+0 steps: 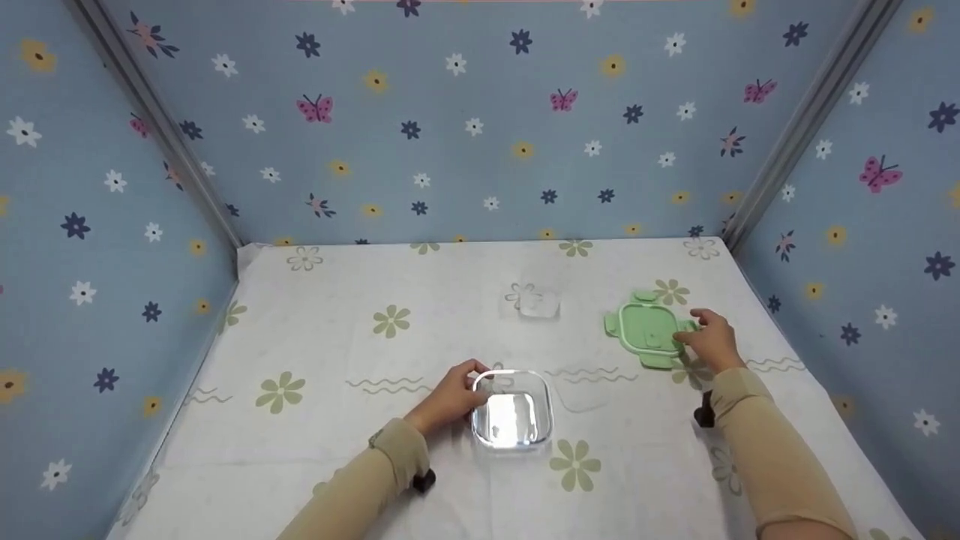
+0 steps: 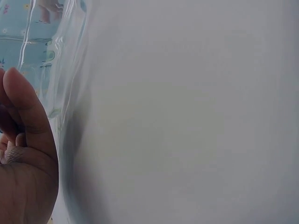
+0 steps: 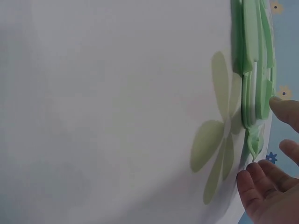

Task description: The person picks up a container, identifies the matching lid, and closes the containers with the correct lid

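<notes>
A clear square glass food container (image 1: 514, 446) stands upright on the cloth in the head view. At its left side is my left hand (image 1: 452, 399), which holds the left wall with the thumb at the rim. In the left wrist view the glass (image 2: 70, 60) appears beside the thumb. A green square lid (image 1: 649, 330) with side flaps lies flat farther back on the right. My right hand (image 1: 716, 345) is at the lid's right flap, thumb over the edge. In the right wrist view its fingers (image 3: 268, 179) are spread below the flap (image 3: 255, 141), not closed round it.
A white floral cloth (image 1: 322, 352) covers the table. Patterned blue panels (image 1: 450, 97) enclose it at the back and both sides. Behind the container is a pale squarish patch (image 1: 540, 304); I cannot tell whether it is a clear object or reflected light.
</notes>
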{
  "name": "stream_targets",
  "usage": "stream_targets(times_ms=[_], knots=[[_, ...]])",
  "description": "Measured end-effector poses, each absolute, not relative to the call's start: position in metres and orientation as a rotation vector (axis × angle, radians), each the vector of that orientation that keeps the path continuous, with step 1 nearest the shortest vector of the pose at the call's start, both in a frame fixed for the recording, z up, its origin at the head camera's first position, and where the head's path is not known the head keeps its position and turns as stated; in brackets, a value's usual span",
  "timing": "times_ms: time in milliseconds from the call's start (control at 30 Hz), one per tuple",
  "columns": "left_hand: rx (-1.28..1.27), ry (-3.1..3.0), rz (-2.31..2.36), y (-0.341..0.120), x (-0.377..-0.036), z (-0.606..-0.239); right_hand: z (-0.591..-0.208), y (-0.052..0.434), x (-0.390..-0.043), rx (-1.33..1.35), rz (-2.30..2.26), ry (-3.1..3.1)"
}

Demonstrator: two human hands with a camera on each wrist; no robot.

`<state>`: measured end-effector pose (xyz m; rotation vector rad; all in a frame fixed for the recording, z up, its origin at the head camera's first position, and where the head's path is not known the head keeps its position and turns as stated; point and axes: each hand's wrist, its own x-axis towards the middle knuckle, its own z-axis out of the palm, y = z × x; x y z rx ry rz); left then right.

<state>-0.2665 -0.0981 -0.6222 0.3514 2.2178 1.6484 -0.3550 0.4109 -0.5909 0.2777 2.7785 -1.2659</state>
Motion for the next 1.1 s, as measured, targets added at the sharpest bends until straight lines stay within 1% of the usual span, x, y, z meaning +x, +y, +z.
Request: stream_targets(times_ms=[500,833,1100], knots=[[0.384,2.212,1.66,-0.0968,-0.2665,-0.6214,-0.5969,0.4121,-0.3557,0.325,-1.207,2.751],[0.388,2.223,1.649,-0.0973,-0.2676,-0.6194,-0.5933,0.4112,-0.3591,0.336,-1.156,2.718],[0.371,2.204,1.66,-0.0981,-0.2668,-0.6219,-0.5891,0.4073,-0.3544,0.352,-1.111,2.645]])
